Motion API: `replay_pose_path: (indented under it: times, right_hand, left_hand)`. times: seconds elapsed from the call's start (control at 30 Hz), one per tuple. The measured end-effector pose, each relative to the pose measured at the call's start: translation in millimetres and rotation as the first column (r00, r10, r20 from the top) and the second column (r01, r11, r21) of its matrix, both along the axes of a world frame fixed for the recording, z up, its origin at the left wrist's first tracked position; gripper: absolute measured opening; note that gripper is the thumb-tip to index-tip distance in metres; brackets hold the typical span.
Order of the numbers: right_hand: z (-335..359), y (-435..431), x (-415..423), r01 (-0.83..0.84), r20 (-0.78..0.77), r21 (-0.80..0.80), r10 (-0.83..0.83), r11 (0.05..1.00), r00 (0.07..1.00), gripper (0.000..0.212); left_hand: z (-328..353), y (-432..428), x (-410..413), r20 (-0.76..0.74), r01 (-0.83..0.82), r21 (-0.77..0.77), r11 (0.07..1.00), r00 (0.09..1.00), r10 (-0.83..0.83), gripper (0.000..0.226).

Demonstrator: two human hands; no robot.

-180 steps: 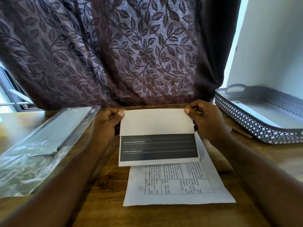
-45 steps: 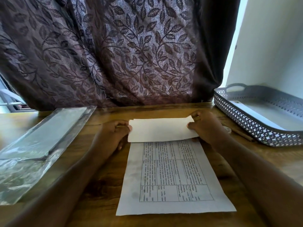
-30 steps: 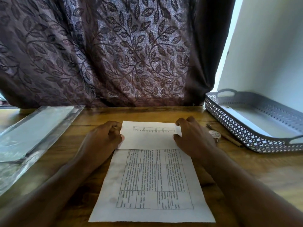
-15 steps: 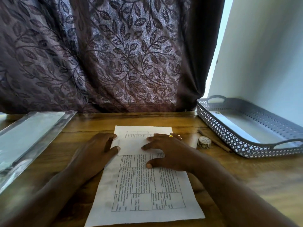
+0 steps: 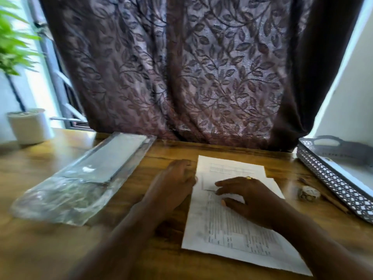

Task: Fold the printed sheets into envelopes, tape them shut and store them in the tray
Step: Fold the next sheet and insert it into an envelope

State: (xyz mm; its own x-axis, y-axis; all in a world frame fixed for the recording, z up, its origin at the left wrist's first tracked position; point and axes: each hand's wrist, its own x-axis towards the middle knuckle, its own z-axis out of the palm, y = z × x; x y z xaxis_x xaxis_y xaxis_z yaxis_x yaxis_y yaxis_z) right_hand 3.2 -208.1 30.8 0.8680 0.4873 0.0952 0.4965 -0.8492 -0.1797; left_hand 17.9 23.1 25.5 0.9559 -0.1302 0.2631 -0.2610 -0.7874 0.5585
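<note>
Wooden table (image 5: 50, 249), dark leaf-pattern curtain (image 5: 191, 67) hanging behind it, pale wall (image 5: 353, 87) on the right. Frame is motion-blurred.

Printed sheet (image 5: 232, 229) lies flat on the table in front of me, a little right of centre, text grid facing up. Across its far end sits a folded white flap (image 5: 232, 168) with a faint printed strip near the top. With the blur I can't tell whether it is part of the same sheet or a second one lying on top.

My right hand (image 5: 254, 199) is palm-down on the paper, fingers spread and straight, pointing left, tips at the near edge of the flap. It presses flat and grips nothing. There is a yellow ring (image 5: 248, 178) on one finger.

My left hand (image 5: 173, 186) rests on the table at the sheet's left edge, fingers relaxed against the paper's side, holding nothing.

To the right of the sheet, apart from it: a small tape roll (image 5: 308, 194), with a thin brown stick (image 5: 327, 199) just beyond it. Further right is the grey lattice-walled tray (image 5: 333, 184) with a white sheet (image 5: 355, 178) inside.

On the left of the table, well apart from the paper, is a clear plastic sleeve (image 5: 80, 178) lying at an angle. At the far left corner is a white pot (image 5: 29, 126) with a green plant (image 5: 12, 37) by the window.
</note>
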Motion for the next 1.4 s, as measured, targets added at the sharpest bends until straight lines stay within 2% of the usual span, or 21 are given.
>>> replay_pose_path:
  times: [0.13, 0.27, 0.33, 0.43, 0.5, 0.57, 0.63, 0.7, 0.8, 0.9, 1.2, 1.4]
  right_hand:
    - [9, 45, -15, -0.038, 0.052, 0.108, 0.032, 0.993, 0.998, 0.025]
    - [14, 120, -28, -0.143, 0.034, 0.241, 0.139, 0.96, 0.99, 0.03]
    - [17, 158, -35, -0.179, 0.006, 0.307, 0.186, 0.935, 0.983, 0.032]
    - [16, 224, -50, -0.268, 0.016, 0.35, 0.28, 0.898, 0.96, 0.034]
    - [13, 263, -60, -0.317, 0.03, 0.317, 0.324, 0.894, 0.946, 0.035]
    - [7, 285, -62, -0.34, 0.017, 0.254, 0.348, 0.905, 0.937, 0.038]
    - [-2, 317, -60, -0.328, -0.043, 0.166, 0.339, 0.93, 0.94, 0.041]
    - [-7, 338, -53, -0.247, -0.118, 0.048, 0.251, 0.968, 0.961, 0.042]
    - [-8, 364, -42, -0.08, -0.14, -0.136, 0.061, 0.988, 0.988, 0.064]
    - [-4, 383, -33, 0.018, -0.106, -0.185, -0.038, 0.983, 0.994, 0.078]
    - [1, 394, 18, -0.036, -0.053, -0.269, 0.022, 0.962, 0.998, 0.045]
    - [10, 394, 24, -0.079, 0.076, -0.335, 0.111, 0.939, 0.991, 0.038]
  left_hand:
    - [11, 28, -34, 0.075, 0.001, 0.003, 1.0, 0.997, -0.001, 0.034]
    - [18, 86, -64, 0.181, -0.096, -0.058, 0.994, 0.978, 0.105, 0.029]
    - [13, 120, -79, 0.235, -0.186, -0.082, 0.979, 0.951, 0.2, 0.032]
    - [-2, 174, -110, 0.32, -0.437, -0.072, 0.897, 0.841, 0.436, 0.04]
    - [-10, 199, -127, 0.29, -0.627, 0.006, 0.779, 0.747, 0.599, 0.035]
    - [-18, 206, -131, 0.243, -0.71, 0.115, 0.695, 0.698, 0.673, 0.031]
    - [-28, 217, -137, 0.127, -0.692, 0.208, 0.691, 0.719, 0.683, 0.032]
    - [-31, 220, -135, 0.047, -0.661, 0.214, 0.719, 0.742, 0.669, 0.036]
    - [-29, 220, -133, -0.008, -0.651, 0.174, 0.739, 0.749, 0.663, 0.039]
    - [-26, 219, -133, -0.015, -0.644, 0.207, 0.737, 0.751, 0.66, 0.039]
    - [-28, 221, -132, -0.032, -0.66, 0.19, 0.727, 0.736, 0.676, 0.038]
    - [-31, 223, -130, -0.061, -0.663, 0.133, 0.736, 0.736, 0.674, 0.039]
